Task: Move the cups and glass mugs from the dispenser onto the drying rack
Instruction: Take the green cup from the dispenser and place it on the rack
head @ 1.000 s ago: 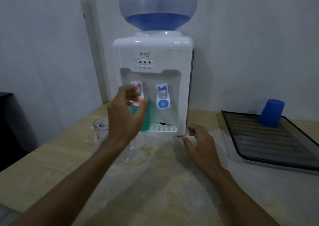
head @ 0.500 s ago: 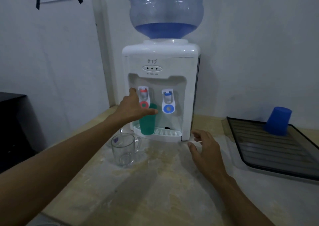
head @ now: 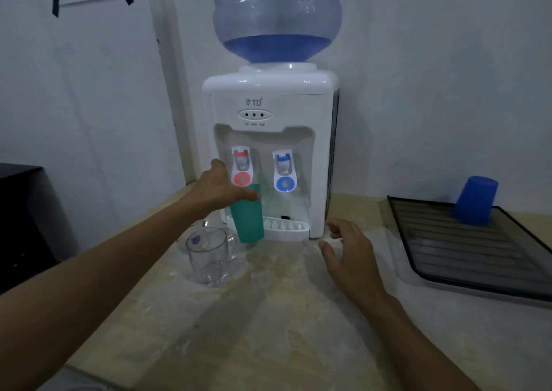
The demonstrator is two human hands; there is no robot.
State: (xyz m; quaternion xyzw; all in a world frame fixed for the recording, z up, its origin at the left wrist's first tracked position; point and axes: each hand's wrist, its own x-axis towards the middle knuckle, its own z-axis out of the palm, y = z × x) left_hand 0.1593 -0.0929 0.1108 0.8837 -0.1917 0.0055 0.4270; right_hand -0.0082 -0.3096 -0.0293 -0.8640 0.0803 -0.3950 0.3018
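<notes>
The left hand (head: 222,190) reaches in under the red tap (head: 241,171) of the white water dispenser (head: 268,139), its fingers closed around the upper rim of a green cup (head: 248,220). The cup stands upright at the left end of the dispenser's drip tray (head: 286,227), its lower edge overlapping the tray's front lip; whether it rests on the tray or is lifted off it cannot be told. The blue tap (head: 285,173) sits to the right of the red one. Just left of the green cup, on the pale counter (head: 268,316), stands 1 clear glass mug (head: 209,257), upright, with a second clear glass piece partly hidden behind it. The right hand (head: 348,251) hovers low over the counter in front of the dispenser's right corner, fingers loosely spread and slightly curled, holding nothing. Farther right lies the dark drying rack (head: 478,259), with 1 blue cup (head: 475,200) upside down at its back edge. A large blue water bottle (head: 274,17) tops the dispenser.
</notes>
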